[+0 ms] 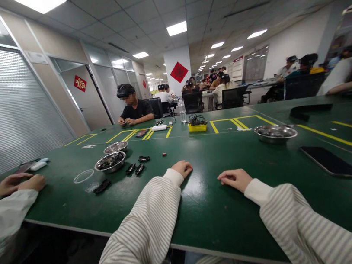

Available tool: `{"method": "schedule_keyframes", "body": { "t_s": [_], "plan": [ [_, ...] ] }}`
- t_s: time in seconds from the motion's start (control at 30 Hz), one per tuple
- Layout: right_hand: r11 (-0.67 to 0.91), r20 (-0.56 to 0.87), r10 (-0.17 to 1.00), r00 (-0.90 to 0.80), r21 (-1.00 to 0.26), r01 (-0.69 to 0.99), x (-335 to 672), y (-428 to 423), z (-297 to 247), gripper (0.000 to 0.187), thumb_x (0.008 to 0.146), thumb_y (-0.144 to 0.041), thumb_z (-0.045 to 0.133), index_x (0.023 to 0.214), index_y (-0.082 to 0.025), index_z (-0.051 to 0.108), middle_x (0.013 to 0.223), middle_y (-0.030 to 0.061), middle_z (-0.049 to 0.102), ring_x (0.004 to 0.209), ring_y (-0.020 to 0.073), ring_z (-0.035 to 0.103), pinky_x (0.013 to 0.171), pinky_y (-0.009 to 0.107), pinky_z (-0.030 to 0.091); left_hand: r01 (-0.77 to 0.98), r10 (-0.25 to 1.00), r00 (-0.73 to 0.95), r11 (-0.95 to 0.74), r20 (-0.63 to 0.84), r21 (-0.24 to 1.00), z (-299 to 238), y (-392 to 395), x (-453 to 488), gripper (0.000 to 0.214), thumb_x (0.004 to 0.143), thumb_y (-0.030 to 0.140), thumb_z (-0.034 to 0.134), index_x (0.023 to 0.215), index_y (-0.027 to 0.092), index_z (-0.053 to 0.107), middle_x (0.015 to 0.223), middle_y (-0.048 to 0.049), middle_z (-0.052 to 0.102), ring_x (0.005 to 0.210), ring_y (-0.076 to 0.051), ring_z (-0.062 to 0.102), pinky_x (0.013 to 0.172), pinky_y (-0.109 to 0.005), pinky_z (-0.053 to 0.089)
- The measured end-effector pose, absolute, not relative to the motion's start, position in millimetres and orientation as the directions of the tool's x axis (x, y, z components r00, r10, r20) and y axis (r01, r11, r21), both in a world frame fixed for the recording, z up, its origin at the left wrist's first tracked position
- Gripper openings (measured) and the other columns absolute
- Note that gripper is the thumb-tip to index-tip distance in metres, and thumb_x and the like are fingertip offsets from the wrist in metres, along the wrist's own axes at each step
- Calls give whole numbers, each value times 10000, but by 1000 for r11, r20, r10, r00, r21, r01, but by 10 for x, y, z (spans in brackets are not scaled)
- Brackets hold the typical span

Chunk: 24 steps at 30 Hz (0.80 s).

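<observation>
My left hand (pixel 183 168) rests on the green table (pixel 206 206) with its fingers curled under, and nothing shows in it. My right hand (pixel 235 179) lies on the table a little to the right, fingers curled loosely and pointing left, holding nothing visible. Both arms wear striped sleeves. Left of my left hand lie several small black parts (pixel 137 168) and a metal bowl (pixel 110 162) filled with more of them. A second metal bowl (pixel 115 147) stands just behind it.
A third metal bowl (pixel 275 132) sits to the right, with a black phone (pixel 331 162) nearer the edge. A clear ring (pixel 83 176) lies at the left. Another person's hands (pixel 19 183) rest at the far left. A person (pixel 134 108) sits across; a yellow tray (pixel 197 126) stands mid-table.
</observation>
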State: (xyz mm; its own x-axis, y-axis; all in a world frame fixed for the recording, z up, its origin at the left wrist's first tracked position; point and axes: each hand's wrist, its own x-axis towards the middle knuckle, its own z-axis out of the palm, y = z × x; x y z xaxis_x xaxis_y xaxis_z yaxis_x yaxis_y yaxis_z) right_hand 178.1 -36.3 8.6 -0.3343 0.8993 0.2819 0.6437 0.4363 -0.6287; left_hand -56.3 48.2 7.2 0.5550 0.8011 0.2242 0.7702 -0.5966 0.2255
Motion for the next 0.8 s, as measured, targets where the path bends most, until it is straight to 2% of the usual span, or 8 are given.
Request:
{"method": "schedule_keyframes", "body": {
  "t_s": [0.17, 0.3, 0.37, 0.47, 0.57, 0.63, 0.7, 0.8],
  "plan": [
    [359, 353, 923, -156, -638, 681, 1823, -322, 84, 243, 662, -273, 424, 792, -162, 597, 622, 18, 625, 526, 109, 546, 536, 218, 433, 489, 533, 786, -846, 314, 211, -4, 75, 92, 197, 724, 207, 415, 870, 223, 546, 837, -14, 498, 799, -114, 466, 739, -213, 359],
    [309, 360, 928, -96, -602, 736, 1843, -310, 85, 239, 647, -273, 435, 785, -169, 599, 605, 9, 611, 509, 108, 524, 533, 223, 425, 408, 455, 826, -890, 333, 204, -20, -97, 273, 258, 713, 207, 414, 948, 240, 517, 859, -13, 492, 783, -112, 461, 720, -215, 365],
    [318, 365, 924, -111, -576, 753, 1852, -321, 104, 234, 654, -282, 431, 776, -181, 603, 615, 5, 605, 513, 106, 514, 537, 224, 418, 452, 495, 798, -869, 344, 201, 6, -26, 203, 293, 713, 213, 408, 991, 247, 495, 856, -14, 495, 787, -119, 452, 727, -230, 364],
    [406, 352, 904, -243, -527, 746, 1882, -342, 140, 250, 665, -332, 439, 788, -193, 606, 663, 9, 595, 517, 100, 492, 537, 227, 405, 664, 671, 620, -725, 407, 183, 71, 279, -105, 306, 695, 198, 431, 990, 242, 500, 902, -28, 491, 880, -158, 404, 795, -289, 331],
    [510, 317, 860, -400, -480, 714, 1919, -351, 150, 286, 624, -382, 499, 814, -196, 605, 715, 20, 579, 503, 89, 450, 514, 222, 390, 917, 861, 171, -317, 480, 242, 103, 662, -558, 385, 661, 168, 484, 1041, 220, 457, 1124, -53, 377, 1037, -234, 263, 852, -360, 270],
    [550, 311, 835, -453, -445, 707, 1937, -346, 135, 292, 583, -381, 544, 803, -201, 610, 730, 23, 568, 500, 85, 431, 503, 217, 382, 947, 896, -70, -79, 439, 312, 86, 863, -830, 430, 670, 163, 480, 1092, 168, 404, 1191, -93, 303, 1056, -281, 214, 830, -405, 276],
    [563, 308, 826, -471, -420, 712, 1947, -333, 114, 262, 575, -369, 555, 766, -200, 620, 726, 27, 559, 494, 81, 421, 496, 214, 378, 944, 906, -118, -23, 406, 328, 50, 991, -1010, 428, 682, 149, 468, 1102, 134, 383, 1189, -113, 304, 1048, -294, 220, 819, -419, 284],
    [550, 296, 835, -464, -411, 727, 1950, -312, 85, 230, 606, -367, 534, 714, -189, 631, 687, 29, 550, 477, 76, 417, 486, 210, 375, 948, 931, -43, -77, 363, 310, -3, 1064, -1083, 336, 701, 126, 443, 1036, 145, 444, 1113, -87, 395, 1004, -255, 294, 815, -387, 306]
  ]
}}
